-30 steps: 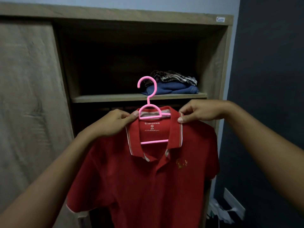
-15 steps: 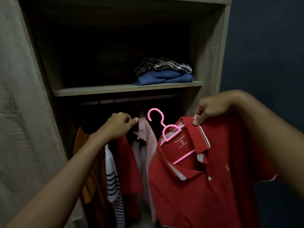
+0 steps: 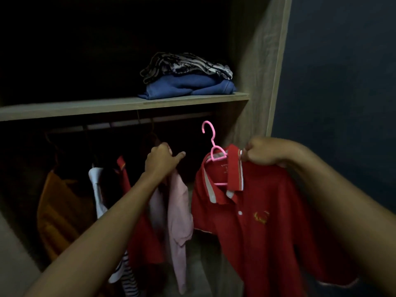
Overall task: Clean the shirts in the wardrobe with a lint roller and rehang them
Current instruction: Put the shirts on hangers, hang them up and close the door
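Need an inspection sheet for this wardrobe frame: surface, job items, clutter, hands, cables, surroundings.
Surface: wooden shelf above a rail; the interior is dim.
Job's things: red polo shirt on a pink hanger, hook free and not on the rail; pink shirt, orange garment and striped shirt hang below the rail; lint roller not seen.
Clutter: folded clothes stacked at the shelf's right end.
Hands: left hand grips the top of the pink shirt; right hand pinches the collar of the red polo shirt.
Cables: nothing seen.
Surroundings: wardrobe side panel; dark blue wall to the right.
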`<move>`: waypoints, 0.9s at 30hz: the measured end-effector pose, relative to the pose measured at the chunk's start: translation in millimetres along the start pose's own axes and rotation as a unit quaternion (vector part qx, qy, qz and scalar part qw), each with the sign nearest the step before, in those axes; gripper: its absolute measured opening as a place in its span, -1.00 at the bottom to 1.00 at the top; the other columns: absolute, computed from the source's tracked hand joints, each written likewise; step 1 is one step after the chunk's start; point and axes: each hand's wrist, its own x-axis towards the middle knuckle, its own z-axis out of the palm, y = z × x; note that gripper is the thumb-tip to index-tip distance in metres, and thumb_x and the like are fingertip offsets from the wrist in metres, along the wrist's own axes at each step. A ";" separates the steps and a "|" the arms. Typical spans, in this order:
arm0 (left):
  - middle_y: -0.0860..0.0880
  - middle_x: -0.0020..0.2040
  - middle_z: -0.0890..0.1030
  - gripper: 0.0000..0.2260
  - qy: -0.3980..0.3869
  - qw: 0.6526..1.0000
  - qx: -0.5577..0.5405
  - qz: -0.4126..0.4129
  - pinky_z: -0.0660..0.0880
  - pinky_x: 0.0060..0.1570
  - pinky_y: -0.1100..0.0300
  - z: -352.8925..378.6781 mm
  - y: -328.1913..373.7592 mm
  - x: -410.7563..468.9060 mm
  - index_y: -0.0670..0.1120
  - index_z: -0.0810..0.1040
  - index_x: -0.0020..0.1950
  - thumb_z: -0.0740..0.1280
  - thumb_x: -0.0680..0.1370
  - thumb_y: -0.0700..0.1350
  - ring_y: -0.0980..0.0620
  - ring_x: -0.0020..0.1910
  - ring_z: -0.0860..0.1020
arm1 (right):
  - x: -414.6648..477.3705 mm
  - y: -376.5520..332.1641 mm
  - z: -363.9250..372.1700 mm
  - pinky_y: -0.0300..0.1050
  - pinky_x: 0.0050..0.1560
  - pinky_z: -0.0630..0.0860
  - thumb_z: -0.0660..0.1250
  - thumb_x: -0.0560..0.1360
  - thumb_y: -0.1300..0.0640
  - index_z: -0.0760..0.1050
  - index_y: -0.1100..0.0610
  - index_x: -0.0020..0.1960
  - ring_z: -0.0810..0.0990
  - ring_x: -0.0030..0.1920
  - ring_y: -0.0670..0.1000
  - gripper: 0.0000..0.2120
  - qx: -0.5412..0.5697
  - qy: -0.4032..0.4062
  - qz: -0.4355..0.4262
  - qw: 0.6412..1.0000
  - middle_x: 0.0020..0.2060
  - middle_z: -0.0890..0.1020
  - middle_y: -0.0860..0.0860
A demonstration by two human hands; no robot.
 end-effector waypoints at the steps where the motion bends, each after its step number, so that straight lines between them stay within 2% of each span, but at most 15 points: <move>1: -0.17 0.01 0.62 -0.63 -0.006 1.000 0.013 -0.007 0.54 -0.05 0.01 3.7 0.4 7.0 -0.13 0.54 0.00 0.46 0.47 0.16 -0.22 0.02 0.61 | 9.0 0.1 6.7 -0.14 -0.23 0.46 0.26 0.58 -0.05 0.52 0.16 -0.26 0.59 -0.21 0.06 -0.66 0.029 0.011 0.001 1.000 -0.24 0.61 0.07; 3: -0.18 0.09 0.62 -0.68 -0.014 0.999 0.035 -0.027 0.57 0.00 -0.02 8.7 -0.7 20.1 -0.14 0.55 0.10 0.46 0.50 0.04 -0.21 0.06 0.61 | 29.3 -1.4 19.9 -0.11 -0.19 0.50 0.24 0.57 -0.09 0.59 0.20 -0.13 0.63 -0.16 0.10 -0.63 0.109 0.040 0.000 0.993 -0.19 0.65 0.09; 5: -0.19 0.11 0.62 -0.72 -0.018 0.998 0.053 -0.043 0.58 0.03 -0.02 12.4 -6.8 31.0 -0.13 0.57 0.12 0.46 0.50 -0.02 -0.21 0.08 0.61 | 50.7 -7.0 35.6 -0.14 -0.25 0.47 0.23 0.59 -0.07 0.60 0.23 -0.06 0.62 -0.20 0.08 -0.63 0.173 0.044 -0.008 0.984 -0.19 0.65 0.09; 7: -0.19 0.11 0.62 -0.72 -0.021 0.996 0.068 -0.061 0.56 0.01 0.02 15.2 -12.4 39.0 -0.14 0.59 0.10 0.47 0.49 -0.01 -0.21 0.08 0.61 | 73.8 -13.5 53.1 -0.18 -0.38 0.33 0.18 0.62 -0.05 0.54 0.17 -0.15 0.50 -0.32 -0.01 -0.65 0.200 0.034 -0.021 0.979 -0.29 0.55 0.03; 9: -0.21 0.12 0.62 -0.67 -0.025 0.993 0.089 -0.077 0.55 0.02 0.01 16.6 -18.4 44.7 -0.16 0.60 0.12 0.46 0.50 0.05 -0.23 0.09 0.61 | 97.7 -19.9 69.7 -0.18 -0.44 0.21 0.13 0.64 -0.02 0.38 0.09 -0.30 0.34 -0.41 -0.08 -0.63 0.218 0.040 -0.019 0.975 -0.39 0.40 -0.03; 11: -0.23 0.16 0.61 -0.59 -0.035 0.989 0.114 -0.090 0.54 0.07 -0.01 16.6 -26.8 49.2 -0.17 0.60 0.18 0.43 0.51 0.11 -0.26 0.13 0.60 | 117.4 -26.2 82.9 -0.21 -0.47 0.15 0.10 0.66 0.01 0.25 0.07 -0.37 0.27 -0.45 -0.09 -0.58 0.241 0.050 -0.018 0.969 -0.43 0.32 -0.04; 15: -0.22 0.15 0.61 -0.58 -0.050 0.985 0.132 -0.094 0.59 0.08 -0.04 17.8 -37.1 51.1 -0.15 0.59 0.19 0.38 0.52 0.16 -0.24 0.07 0.61 | 136.8 -34.9 89.7 -0.32 -0.45 0.21 0.08 0.67 0.11 0.25 0.07 -0.35 0.30 -0.41 -0.10 -0.61 0.265 0.077 -0.038 0.961 -0.37 0.37 0.00; 17: -0.22 0.14 0.60 -0.60 -0.057 0.985 0.135 -0.091 0.59 0.07 -0.05 18.2 -35.9 49.8 -0.14 0.59 0.19 0.36 0.53 0.14 -0.23 0.05 0.61 | 145.4 -36.8 91.8 -0.27 -0.41 0.25 0.11 0.65 0.10 0.29 0.08 -0.32 0.35 -0.38 -0.08 -0.64 0.293 0.095 -0.037 0.951 -0.36 0.40 -0.02; 20: -0.23 0.15 0.60 -0.61 -0.071 0.984 0.144 -0.080 0.58 0.05 -0.01 18.0 -34.8 50.6 -0.15 0.59 0.19 0.36 0.52 0.11 -0.24 0.07 0.61 | 158.8 -41.7 95.4 -0.20 -0.42 0.22 0.12 0.64 0.05 0.29 0.08 -0.30 0.41 -0.32 -0.01 -0.66 0.317 0.112 -0.034 0.941 -0.37 0.40 -0.04; 23: -0.21 0.15 0.59 -0.63 -0.079 0.983 0.150 -0.076 0.56 0.02 0.01 17.1 -34.2 51.4 -0.15 0.59 0.17 0.36 0.53 0.10 -0.22 0.06 0.61 | 168.2 -45.8 96.3 -0.23 -0.48 0.20 0.11 0.64 0.07 0.34 0.12 -0.31 0.41 -0.38 -0.03 -0.65 0.323 0.111 -0.049 0.939 -0.40 0.41 -0.02; 25: -0.21 0.12 0.60 -0.66 -0.078 0.983 0.149 -0.074 0.55 -0.03 0.04 16.6 -33.7 50.7 -0.16 0.58 0.11 0.37 0.54 0.09 -0.21 0.03 0.61 | 171.9 -46.6 98.5 -0.26 -0.52 0.21 0.12 0.64 0.11 0.33 0.13 -0.37 0.38 -0.44 -0.07 -0.60 0.326 0.106 -0.053 0.938 -0.45 0.41 -0.02; 27: -0.21 0.05 0.62 -0.72 -0.075 0.984 0.146 -0.066 0.54 -0.09 0.06 17.0 -33.3 50.3 -0.14 0.56 -0.03 0.37 0.53 0.09 -0.19 -0.05 0.62 | 176.4 -45.2 104.5 -0.24 -0.48 0.23 0.13 0.64 0.10 0.32 0.12 -0.37 0.37 -0.43 -0.09 -0.60 0.323 0.093 -0.044 0.941 -0.43 0.41 -0.02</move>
